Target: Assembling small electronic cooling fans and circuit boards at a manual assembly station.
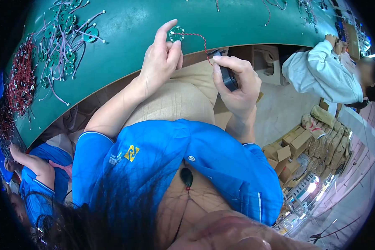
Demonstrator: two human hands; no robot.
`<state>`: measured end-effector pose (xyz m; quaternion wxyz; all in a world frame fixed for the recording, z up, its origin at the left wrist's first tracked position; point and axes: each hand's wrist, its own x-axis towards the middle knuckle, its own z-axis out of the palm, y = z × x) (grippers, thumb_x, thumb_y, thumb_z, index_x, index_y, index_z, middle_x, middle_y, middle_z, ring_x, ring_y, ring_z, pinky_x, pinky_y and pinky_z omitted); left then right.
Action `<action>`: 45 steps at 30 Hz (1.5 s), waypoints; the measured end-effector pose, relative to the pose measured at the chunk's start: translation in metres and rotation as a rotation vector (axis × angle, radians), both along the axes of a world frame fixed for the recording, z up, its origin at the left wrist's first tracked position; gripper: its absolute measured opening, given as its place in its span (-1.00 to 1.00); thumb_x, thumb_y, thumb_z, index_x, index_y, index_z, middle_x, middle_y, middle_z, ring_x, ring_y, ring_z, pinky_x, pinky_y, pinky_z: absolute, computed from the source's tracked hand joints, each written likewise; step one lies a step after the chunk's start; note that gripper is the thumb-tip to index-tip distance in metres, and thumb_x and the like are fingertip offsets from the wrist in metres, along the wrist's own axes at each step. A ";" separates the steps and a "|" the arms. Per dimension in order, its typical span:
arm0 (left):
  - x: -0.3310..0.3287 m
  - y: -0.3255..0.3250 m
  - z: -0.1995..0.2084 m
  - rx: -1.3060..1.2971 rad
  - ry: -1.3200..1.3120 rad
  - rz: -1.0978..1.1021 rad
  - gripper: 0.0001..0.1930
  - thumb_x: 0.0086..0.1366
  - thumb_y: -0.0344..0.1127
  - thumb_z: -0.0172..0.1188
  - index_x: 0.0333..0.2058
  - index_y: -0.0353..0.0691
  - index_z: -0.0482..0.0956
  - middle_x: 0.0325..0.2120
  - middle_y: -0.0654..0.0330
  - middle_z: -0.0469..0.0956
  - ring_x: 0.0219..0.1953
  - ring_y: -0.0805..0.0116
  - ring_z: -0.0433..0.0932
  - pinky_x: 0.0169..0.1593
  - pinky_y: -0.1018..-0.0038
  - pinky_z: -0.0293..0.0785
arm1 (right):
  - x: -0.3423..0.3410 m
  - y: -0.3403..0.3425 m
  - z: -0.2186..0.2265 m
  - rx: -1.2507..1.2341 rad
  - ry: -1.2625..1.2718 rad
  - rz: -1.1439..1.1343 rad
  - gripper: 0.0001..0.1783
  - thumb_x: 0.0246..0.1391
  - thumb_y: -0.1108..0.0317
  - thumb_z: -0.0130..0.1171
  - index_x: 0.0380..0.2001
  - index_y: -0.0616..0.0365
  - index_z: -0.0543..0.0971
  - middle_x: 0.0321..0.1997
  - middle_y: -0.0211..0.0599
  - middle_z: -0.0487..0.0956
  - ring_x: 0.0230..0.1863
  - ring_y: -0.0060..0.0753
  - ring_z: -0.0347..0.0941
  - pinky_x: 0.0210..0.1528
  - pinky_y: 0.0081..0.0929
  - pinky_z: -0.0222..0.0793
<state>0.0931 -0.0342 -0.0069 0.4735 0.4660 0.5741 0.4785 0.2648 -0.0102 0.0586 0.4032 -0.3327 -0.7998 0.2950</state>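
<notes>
Over the bench edge, my left hand (162, 56) holds a small round circuit board (177, 35) between thumb and fingers, with the index finger stretched along its far side. A twisted red wire (205, 45) runs from the board to the right and bends down to the fingertips of my right hand (241, 79). That hand is closed round a black plastic housing (228, 78), which is partly covered by the fingers and palm. Whether the wire's lower end is pinched or joined to the housing, I cannot tell.
On the green bench (133, 25) lie a heap of green boards with pale cables (64, 41) and a bundle of red wires (23, 77). A person in a pale sweatshirt (325, 71) sits at right; another in blue (46, 175) at lower left. Cardboard boxes (293, 143) stand behind.
</notes>
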 end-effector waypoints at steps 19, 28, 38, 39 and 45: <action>-0.002 0.000 0.001 0.028 0.035 0.004 -0.52 0.30 -0.46 -0.16 0.20 -0.20 0.09 -0.78 0.34 0.38 -0.75 0.61 0.23 -0.64 0.69 0.11 | -0.004 0.005 -0.001 0.039 -0.086 0.069 -0.56 -0.35 0.65 0.24 -0.25 0.18 0.52 -0.35 -0.28 0.59 -0.42 -0.35 0.49 -0.37 -0.52 0.40; 0.002 -0.002 0.005 0.028 0.026 -0.054 -0.52 0.30 -0.47 -0.15 0.20 -0.16 0.10 -0.78 0.35 0.38 -0.73 0.61 0.23 -0.62 0.70 0.11 | -0.013 0.013 -0.015 -0.030 -0.072 -0.004 -0.61 -0.30 0.67 0.21 -0.27 0.19 0.52 -0.33 -0.28 0.58 -0.44 -0.37 0.47 -0.37 -0.54 0.39; 0.001 0.001 -0.002 0.071 0.075 -0.014 -0.56 0.31 -0.46 -0.13 0.17 -0.17 0.19 -0.76 0.34 0.39 -0.72 0.61 0.25 -0.60 0.71 0.13 | -0.008 0.017 -0.015 -0.213 -0.015 0.122 -0.71 -0.17 0.65 0.17 -0.28 0.22 0.50 -0.36 -0.29 0.56 -0.45 -0.47 0.45 -0.41 -0.61 0.36; 0.001 0.001 -0.002 0.074 0.099 -0.035 -0.57 0.31 -0.46 -0.13 0.17 -0.17 0.20 -0.76 0.34 0.40 -0.72 0.62 0.25 -0.60 0.71 0.14 | -0.008 0.017 -0.015 -0.250 -0.010 0.121 -0.73 -0.14 0.65 0.15 -0.28 0.22 0.50 -0.37 -0.29 0.55 -0.45 -0.49 0.45 -0.41 -0.62 0.36; 0.002 -0.001 0.000 0.075 0.044 -0.033 -0.59 0.32 -0.46 -0.14 0.16 -0.18 0.23 -0.77 0.35 0.39 -0.71 0.62 0.25 -0.60 0.71 0.14 | -0.009 0.016 -0.019 -0.613 0.190 0.105 -0.81 -0.01 0.60 0.11 -0.26 0.23 0.46 -0.37 -0.28 0.53 -0.45 -0.59 0.42 -0.45 -0.68 0.33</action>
